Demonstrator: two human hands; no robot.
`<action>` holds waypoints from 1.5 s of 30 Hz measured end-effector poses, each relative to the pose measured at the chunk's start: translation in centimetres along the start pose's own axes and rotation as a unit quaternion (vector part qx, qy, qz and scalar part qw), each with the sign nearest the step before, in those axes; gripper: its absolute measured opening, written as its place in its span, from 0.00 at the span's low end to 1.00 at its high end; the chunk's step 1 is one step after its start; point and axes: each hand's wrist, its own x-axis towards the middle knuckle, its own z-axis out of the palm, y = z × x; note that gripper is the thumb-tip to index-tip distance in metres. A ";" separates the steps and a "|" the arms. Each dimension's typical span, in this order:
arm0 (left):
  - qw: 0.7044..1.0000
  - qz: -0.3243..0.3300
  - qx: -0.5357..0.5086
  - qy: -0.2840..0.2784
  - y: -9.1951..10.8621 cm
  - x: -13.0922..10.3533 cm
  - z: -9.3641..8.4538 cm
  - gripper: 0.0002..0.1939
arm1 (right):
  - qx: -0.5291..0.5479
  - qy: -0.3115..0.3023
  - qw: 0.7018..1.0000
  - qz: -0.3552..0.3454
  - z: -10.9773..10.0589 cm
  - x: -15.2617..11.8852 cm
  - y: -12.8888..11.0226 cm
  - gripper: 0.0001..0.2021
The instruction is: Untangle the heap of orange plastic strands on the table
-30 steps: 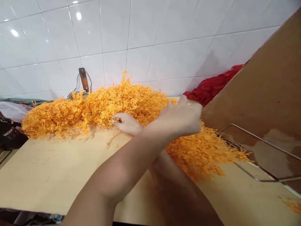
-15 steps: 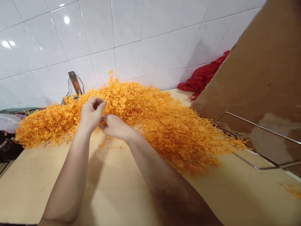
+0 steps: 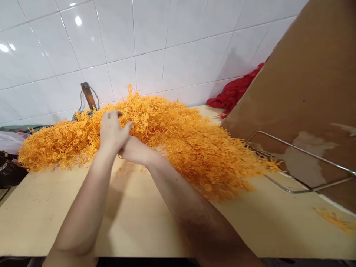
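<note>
A wide heap of orange artificial foliage [image 3: 211, 152], with fine branching sprigs, spreads across the pale table in front of me. At its near edge is my left hand [image 3: 111, 129], thumb held apart from the fingers and the fingertips bent away from view. My right hand [image 3: 136, 150] is curled low beside the left one, its fingertips hidden behind the left palm. From beneath it a thin orange stem [image 3: 132, 162] runs out along the hand's lower edge. The two hands touch or overlap near the left thumb.
A brown cardboard sheet [image 3: 300, 92] leans at the right, with a metal wire frame [image 3: 303, 148] before it. Red material [image 3: 236, 91] lies against the tiled wall [image 3: 150, 70]. A brown-handled tool [image 3: 89, 96] stands behind the heap. Orange scraps [image 3: 333, 219] lie on the table [image 3: 144, 218].
My left hand has opened from a pinch, its thumb now spread away from the fingers. My right hand has drawn closer behind it. The view has shifted slightly.
</note>
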 end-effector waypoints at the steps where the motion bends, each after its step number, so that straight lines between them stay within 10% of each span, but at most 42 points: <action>1: 0.998 -0.041 0.030 -0.023 -1.3 -0.2 -0.5 0.23 | 0.000 -0.008 1.000 -0.003 0.3 0.0 -0.2 0.15; 7: 0.980 -0.135 0.031 -0.143 -5.5 -0.5 -0.6 0.22 | -0.069 -0.066 0.995 -0.015 2.3 0.2 -1.3 0.18; 16: 0.952 -0.168 -0.225 -0.119 -7.2 -2.5 -2.4 0.19 | -0.013 -0.114 0.992 -0.059 3.0 -2.0 -2.6 0.23; 20: 0.886 -0.251 -0.385 -0.063 -7.3 -3.5 -5.7 0.18 | -0.012 -0.037 0.993 -0.109 1.9 -4.1 -0.8 0.29; 23: 0.858 -0.288 -0.425 -0.019 -7.3 -4.0 -7.9 0.18 | -0.148 0.097 0.984 -0.016 1.1 -5.1 1.5 0.37; 26: 0.846 -0.262 -0.464 -0.007 -7.0 -4.6 -9.2 0.17 | -0.239 0.104 0.963 0.064 1.3 -5.0 3.7 0.40; 31: 0.802 -0.229 -0.551 0.022 -7.1 -6.4 -9.5 0.09 | -0.304 0.084 0.944 0.093 2.6 -2.8 5.7 0.34; 45: 0.811 -0.266 -0.517 0.062 -10.0 -9.4 -12.2 0.07 | -0.304 0.040 0.928 0.211 2.9 8.3 12.4 0.35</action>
